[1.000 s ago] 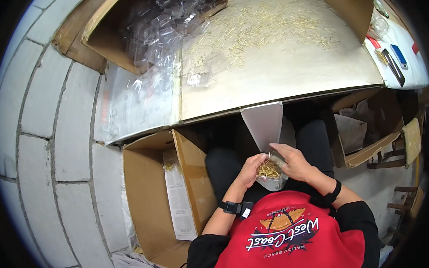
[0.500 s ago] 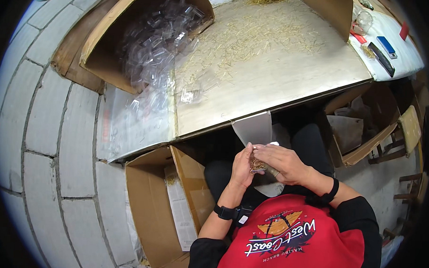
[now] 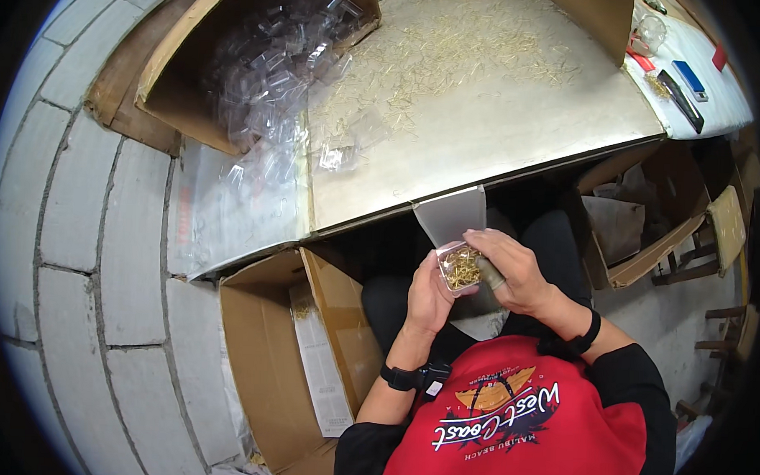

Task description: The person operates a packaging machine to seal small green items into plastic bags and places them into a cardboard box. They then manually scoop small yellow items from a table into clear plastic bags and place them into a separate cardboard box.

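Note:
A small clear plastic case filled with thin gold-coloured metal pins sits between both my hands, just below the table's front edge. My left hand grips its left side from below. My right hand closes over its right side and top. A grey metal chute slopes down from the table edge right above the case. Loose gold pins are scattered across the grey table top.
An open cardboard box of empty clear plastic cases stands at the table's back left. Another open cardboard box sits on the floor at my left. More boxes are under the table at right. Small tools lie at the far right.
The case has tipped up from lying low in my lap to standing between my hands near the chute. My right hand has closed over it.

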`<state>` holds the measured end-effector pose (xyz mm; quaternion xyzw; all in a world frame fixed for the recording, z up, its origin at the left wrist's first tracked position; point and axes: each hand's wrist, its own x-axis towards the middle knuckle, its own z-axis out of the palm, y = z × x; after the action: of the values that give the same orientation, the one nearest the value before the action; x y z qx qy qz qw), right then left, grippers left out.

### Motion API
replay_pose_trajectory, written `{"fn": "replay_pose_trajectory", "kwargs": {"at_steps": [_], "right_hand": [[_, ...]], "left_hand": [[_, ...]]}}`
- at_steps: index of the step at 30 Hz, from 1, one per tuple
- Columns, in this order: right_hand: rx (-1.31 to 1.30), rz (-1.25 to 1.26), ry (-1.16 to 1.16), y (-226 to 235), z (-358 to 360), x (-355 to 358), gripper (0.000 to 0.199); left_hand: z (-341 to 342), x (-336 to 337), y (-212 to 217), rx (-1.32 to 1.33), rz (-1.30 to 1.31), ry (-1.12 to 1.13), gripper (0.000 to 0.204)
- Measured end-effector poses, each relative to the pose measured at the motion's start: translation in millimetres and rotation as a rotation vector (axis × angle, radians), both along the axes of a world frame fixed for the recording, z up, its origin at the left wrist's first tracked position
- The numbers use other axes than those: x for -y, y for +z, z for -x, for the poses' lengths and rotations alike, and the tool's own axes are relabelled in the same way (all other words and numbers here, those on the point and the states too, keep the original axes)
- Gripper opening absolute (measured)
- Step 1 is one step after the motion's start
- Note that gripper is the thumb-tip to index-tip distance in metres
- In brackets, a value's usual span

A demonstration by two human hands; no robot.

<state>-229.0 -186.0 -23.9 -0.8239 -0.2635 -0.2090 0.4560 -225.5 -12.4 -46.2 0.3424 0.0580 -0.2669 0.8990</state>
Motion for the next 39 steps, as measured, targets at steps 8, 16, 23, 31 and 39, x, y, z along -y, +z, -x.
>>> {"fn": "replay_pose_trajectory", "kwargs": {"at_steps": [8, 16, 23, 31, 39], "right_hand": [[-0.030, 0.559, 0.208, 14, 11, -2, 0.060], [-0.005, 0.519, 0.249, 2, -1, -14, 0.049], [0.039, 0.333, 0.190, 8, -2, -19, 0.049], [0.104, 0.101, 0.272, -2, -7, -30, 0.025], [-0.002, -0.002, 0.128, -6, -7, -28, 0.020]], "left_hand": [[6, -7, 5, 0.092, -0.153, 0.135, 0.031], [6, -15, 3, 0.041, 0.039, 0.157, 0.029], [6, -12, -11, 0.035, -0.159, 0.245, 0.029], [7, -8, -4, 0.080, -0.203, 0.272, 0.028], [13, -2, -2, 0.075, -0.211, 0.155, 0.032]]}}
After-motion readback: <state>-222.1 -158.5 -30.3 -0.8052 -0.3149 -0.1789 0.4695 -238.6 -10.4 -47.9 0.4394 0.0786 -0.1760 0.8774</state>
